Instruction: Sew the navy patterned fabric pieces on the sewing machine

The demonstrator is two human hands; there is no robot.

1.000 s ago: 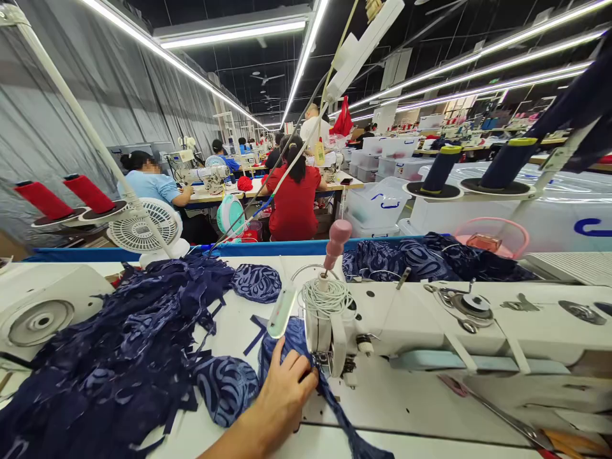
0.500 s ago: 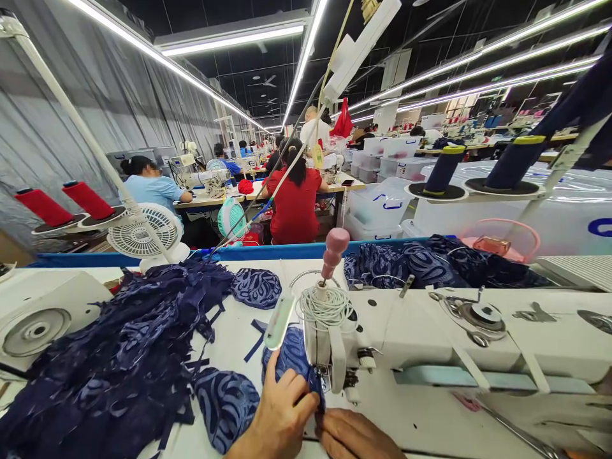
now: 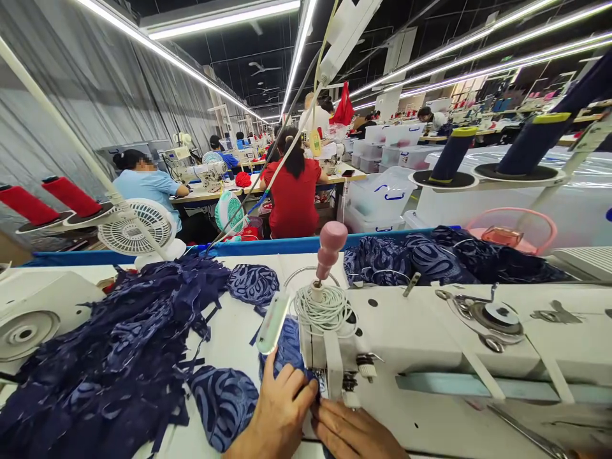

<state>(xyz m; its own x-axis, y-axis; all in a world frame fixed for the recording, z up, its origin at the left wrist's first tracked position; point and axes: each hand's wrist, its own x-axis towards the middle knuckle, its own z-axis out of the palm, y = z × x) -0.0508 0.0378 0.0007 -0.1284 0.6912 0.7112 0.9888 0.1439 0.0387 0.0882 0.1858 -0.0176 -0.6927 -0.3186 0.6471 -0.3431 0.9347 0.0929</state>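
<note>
a navy patterned fabric piece [image 3: 287, 344] lies flat under the sewing machine's needle head, near centre, partly hidden.

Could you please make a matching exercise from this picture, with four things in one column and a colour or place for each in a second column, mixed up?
Things:
1. thread cones at far left
2. knob above the white cord coil
3. basket at right
4. left hand

Colour or place:
A. pink, rounded, on a stick
B. on blue fabric at the needle, beside the right hand
C. red, on black discs
D. pink, behind the dark fabric pile

Pairs: 1-C, 2-A, 3-D, 4-B
</note>
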